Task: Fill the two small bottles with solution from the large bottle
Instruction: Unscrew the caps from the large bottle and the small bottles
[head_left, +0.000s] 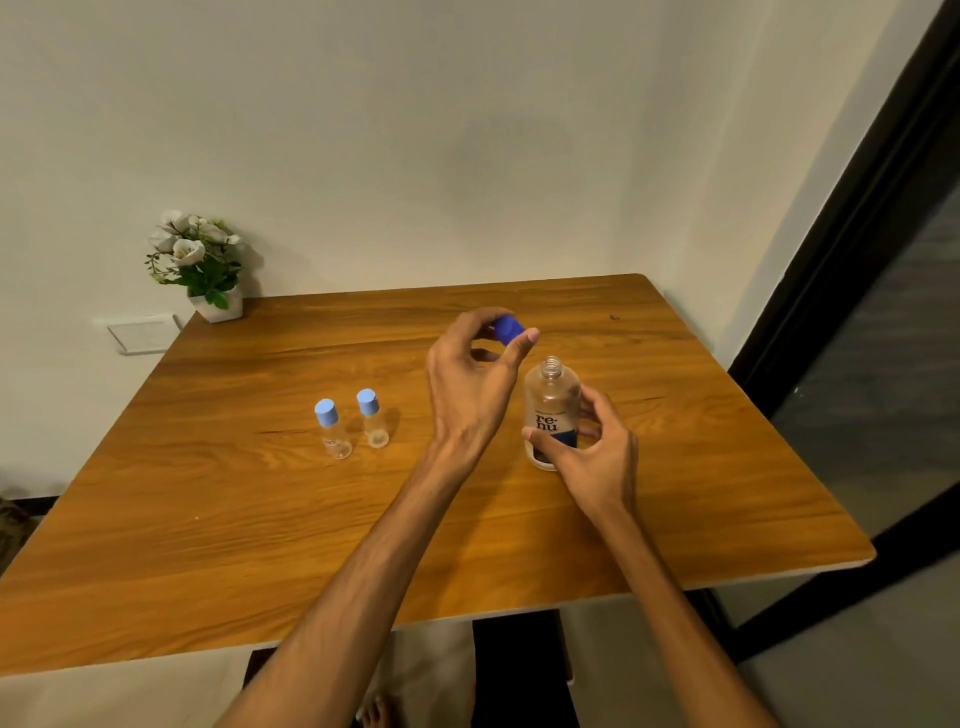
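Head view: left hand (470, 384) fingers pinch blue cap (508, 328); right hand (592, 449) grips open large bottle (551, 410) on desk (260, 519). Small bottles (353, 423) capped, left. Risk: narrow necks, pour spills.

Cap (508, 329) pinched in my left hand (470, 384): deep blue. Large bottle (551, 410) in my right hand (597, 452): clear, dark "re-nu" lettering, blue band low on the label, white base. Two small bottles (332, 428) (373, 418): clear, each with a light blue cap. Table (260, 519): warm orange-brown wood, darker grain streaks, pale edge. Flowers (195, 254): white with green leaves, in a white pot. Wall (415, 130): off-white. Door frame (857, 208): black.
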